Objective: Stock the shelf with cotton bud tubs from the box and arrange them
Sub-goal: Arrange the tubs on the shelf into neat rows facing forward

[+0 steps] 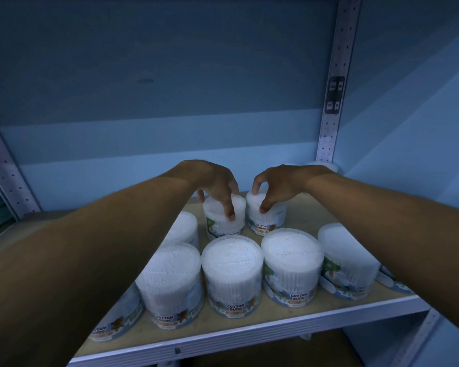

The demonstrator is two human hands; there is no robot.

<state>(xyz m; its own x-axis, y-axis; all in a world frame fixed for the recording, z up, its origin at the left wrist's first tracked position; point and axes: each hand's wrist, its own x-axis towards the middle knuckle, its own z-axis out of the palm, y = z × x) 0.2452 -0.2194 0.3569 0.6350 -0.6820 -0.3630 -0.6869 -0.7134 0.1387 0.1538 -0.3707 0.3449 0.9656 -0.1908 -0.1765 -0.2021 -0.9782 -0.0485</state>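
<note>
Both hands grasp from above: the left hand point(217, 186) curls its fingers round one clear round plastic tub of white cotton buds point(224, 218), the right hand point(276, 186) round the neighbouring tub point(266, 214). These two tubs stand touching, behind a front row of like tubs point(232, 271) on the pale wooden shelf board point(297, 307). A perforated grey metal upright point(334, 83) stands against the blue wall point(157, 75).

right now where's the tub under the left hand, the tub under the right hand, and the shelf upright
left-hand tub point(217, 223), head view, clear side wall
right-hand tub point(272, 217), head view, side wall above label
shelf upright point(337, 75), head view, perforated metal face
</note>
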